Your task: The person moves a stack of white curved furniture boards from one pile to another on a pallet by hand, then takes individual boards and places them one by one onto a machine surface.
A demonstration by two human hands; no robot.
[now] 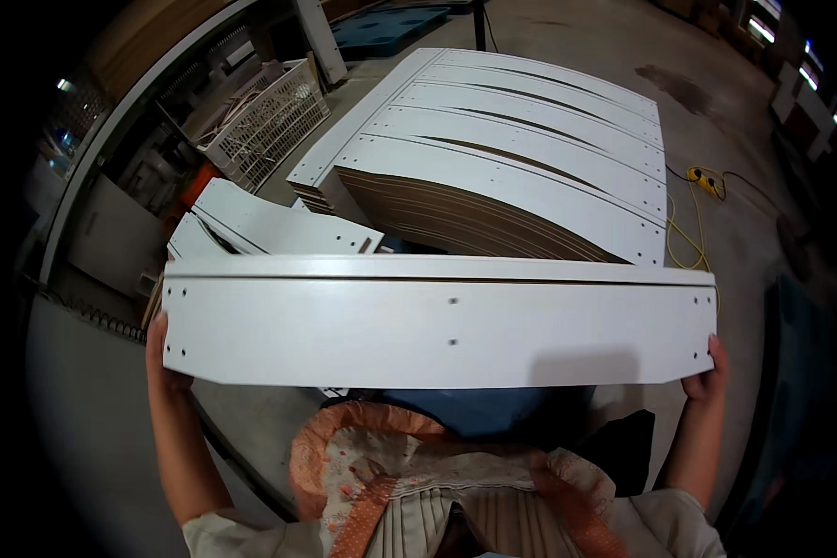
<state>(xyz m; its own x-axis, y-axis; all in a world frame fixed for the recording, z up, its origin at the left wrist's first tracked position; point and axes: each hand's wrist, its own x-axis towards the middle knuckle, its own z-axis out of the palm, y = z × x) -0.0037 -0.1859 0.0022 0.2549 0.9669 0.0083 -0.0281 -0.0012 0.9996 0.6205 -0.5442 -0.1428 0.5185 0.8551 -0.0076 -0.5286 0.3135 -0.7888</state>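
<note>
A long white board with a groove along its far edge and small drilled holes spans the space before me, held level at both ends. My left hand grips its left end, thumb along the edge and fingers tucked under. At the other end my right hand is closed round the edge in the same way. Just beyond lies a big stack of white panels, laid in rows, with brown cut edges showing. Smaller curved white pieces lie to the left of it, partly hidden by the board.
A white plastic basket with loose scraps stands at the back left. Yellow cable and a yellow socket box lie on the floor to the right. A blue pallet is at the far left, and something blue sits below the board.
</note>
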